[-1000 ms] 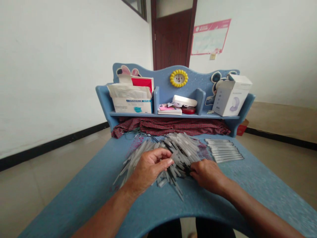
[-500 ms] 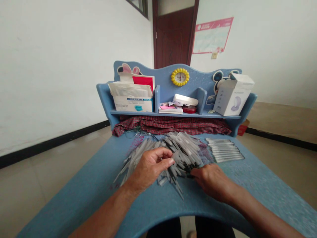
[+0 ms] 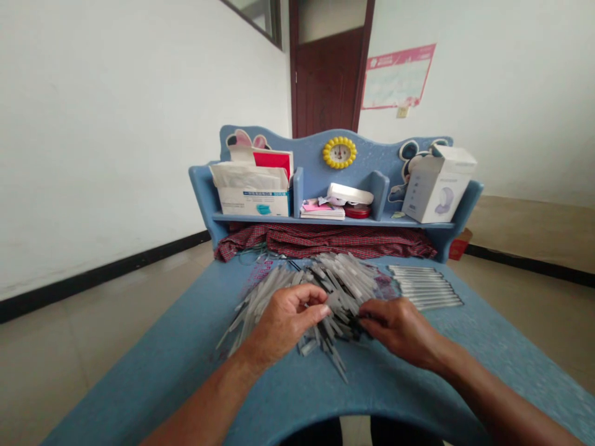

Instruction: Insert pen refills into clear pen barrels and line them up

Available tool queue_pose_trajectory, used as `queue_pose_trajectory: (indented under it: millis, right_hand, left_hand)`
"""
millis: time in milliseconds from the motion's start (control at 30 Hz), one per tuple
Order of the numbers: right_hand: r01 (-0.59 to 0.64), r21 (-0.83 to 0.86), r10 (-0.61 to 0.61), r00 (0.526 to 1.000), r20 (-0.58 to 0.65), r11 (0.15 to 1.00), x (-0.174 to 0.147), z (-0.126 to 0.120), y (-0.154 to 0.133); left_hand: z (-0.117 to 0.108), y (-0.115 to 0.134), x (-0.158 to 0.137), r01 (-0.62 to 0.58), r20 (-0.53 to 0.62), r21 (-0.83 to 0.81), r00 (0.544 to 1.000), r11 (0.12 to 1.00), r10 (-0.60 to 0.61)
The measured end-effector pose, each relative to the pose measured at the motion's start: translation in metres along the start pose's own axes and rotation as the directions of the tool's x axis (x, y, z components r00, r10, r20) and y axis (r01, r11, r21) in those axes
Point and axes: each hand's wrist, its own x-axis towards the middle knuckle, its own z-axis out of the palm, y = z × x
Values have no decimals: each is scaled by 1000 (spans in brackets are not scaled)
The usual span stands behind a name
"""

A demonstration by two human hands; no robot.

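Observation:
A heap of translucent pen barrels (image 3: 346, 272), mixed with black pen parts, lies loose on the blue table (image 3: 288, 396). My left hand (image 3: 290, 316) is over the front of the heap, thumb and forefinger pinched at a small translucent plastic piece (image 3: 334, 301). At the heap's right edge, the fingers of my right hand (image 3: 400, 325) are closed beside the black parts. What they grip is too small and dark to make out. Further right, a neat row of pens with black ends (image 3: 425, 288) lies side by side.
A blue shelf (image 3: 255, 218) at the back of the table carries a mask box (image 3: 255, 203), papers (image 3: 323, 212), a red round tin (image 3: 357, 212) and a white carton (image 3: 434, 192). Red checked cloth (image 3: 325, 240) is bunched beneath it.
My right hand has risen slightly and its fingers have drawn nearer my left hand. My left hand keeps its pinch over the heap. The camera view has tilted a little upward.

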Motion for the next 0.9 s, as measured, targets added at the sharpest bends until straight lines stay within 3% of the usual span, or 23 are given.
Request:
queue_pose_trajectory:
  millis: [33, 67, 133, 233, 333, 567, 900]
  right_hand:
    - [-45, 237, 63, 996, -68, 970, 1, -1, -1]
    - [-73, 456, 135, 985, -105, 887, 3, -2, -3]
    - [-67, 755, 237, 964, -119, 652, 6, -1, -9]
    - [-6, 921, 261, 960, -103, 389, 12, 5, -18]
    - [6, 971, 256, 964, -69, 238, 17, 13, -24]
    - [-20, 995, 272, 962, -8, 100, 21, 24, -29]
    - [-26, 999, 314, 949, 15, 31, 21, 27, -32]
  left_hand:
    - [0, 0, 0, 2, 7, 1, 1000, 1000, -2]
    - [1, 0, -1, 6, 15, -1, 1000, 1000, -6]
    - [2, 1, -2, 16, 28, -11, 999, 1000, -15]
    - [3, 3, -3, 21, 44, -36, 999, 999, -19]
    - [3, 4, -3, 27, 51, -59, 998, 998, -24]
    - [4, 4, -5, 56, 60, -82, 997, 995, -51]
    - [5, 2, -3, 94, 79, -133, 993, 987, -84]
